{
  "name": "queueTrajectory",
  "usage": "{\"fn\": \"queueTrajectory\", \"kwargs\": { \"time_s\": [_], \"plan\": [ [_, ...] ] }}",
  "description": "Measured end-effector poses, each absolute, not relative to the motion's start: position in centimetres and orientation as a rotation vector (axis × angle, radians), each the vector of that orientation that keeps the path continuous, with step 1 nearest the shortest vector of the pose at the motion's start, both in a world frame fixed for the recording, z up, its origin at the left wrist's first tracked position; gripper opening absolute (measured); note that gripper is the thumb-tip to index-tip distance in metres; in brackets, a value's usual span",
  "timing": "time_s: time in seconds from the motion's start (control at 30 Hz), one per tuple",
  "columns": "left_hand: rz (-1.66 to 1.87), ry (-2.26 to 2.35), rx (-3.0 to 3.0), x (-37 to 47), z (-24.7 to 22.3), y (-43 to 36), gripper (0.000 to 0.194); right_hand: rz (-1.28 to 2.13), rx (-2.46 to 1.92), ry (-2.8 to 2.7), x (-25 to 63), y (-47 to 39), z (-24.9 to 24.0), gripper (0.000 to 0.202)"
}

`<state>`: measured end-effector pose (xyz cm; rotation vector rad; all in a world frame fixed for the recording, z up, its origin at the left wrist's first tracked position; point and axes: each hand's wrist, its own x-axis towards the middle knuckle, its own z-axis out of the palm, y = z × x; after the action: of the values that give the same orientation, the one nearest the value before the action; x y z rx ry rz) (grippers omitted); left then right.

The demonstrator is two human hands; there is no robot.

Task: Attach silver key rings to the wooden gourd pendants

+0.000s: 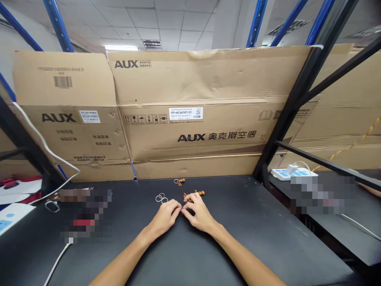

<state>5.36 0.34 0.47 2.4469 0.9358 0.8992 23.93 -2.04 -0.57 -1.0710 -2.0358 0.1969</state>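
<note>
Above the middle of the black tabletop, my left hand and my right hand meet at the fingertips. Both are pinched, and whatever is between the fingers is too small to make out. Several metal rings lie just beyond my left hand. Amber-brown gourd-shaped pieces lie behind my right hand, partly hidden by its fingers. Farther back rests a similar brown piece with a ring attached.
Cardboard boxes stand along the back edge. A blurred-out object with a white cable lies at left. Black rack posts rise at the right, with a white power strip beyond. Part of another person's hand shows at far right.
</note>
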Motion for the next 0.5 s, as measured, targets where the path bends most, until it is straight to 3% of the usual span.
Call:
{"fn": "queueTrajectory", "kwargs": {
  "time_s": [0.5],
  "plan": [
    [0.834, 1.029, 2.401, 5.5, 0.83, 0.29, 0.02, 0.382, -1.12, -1.805, 23.65, -2.03, 0.08, 0.019]
  ]
}}
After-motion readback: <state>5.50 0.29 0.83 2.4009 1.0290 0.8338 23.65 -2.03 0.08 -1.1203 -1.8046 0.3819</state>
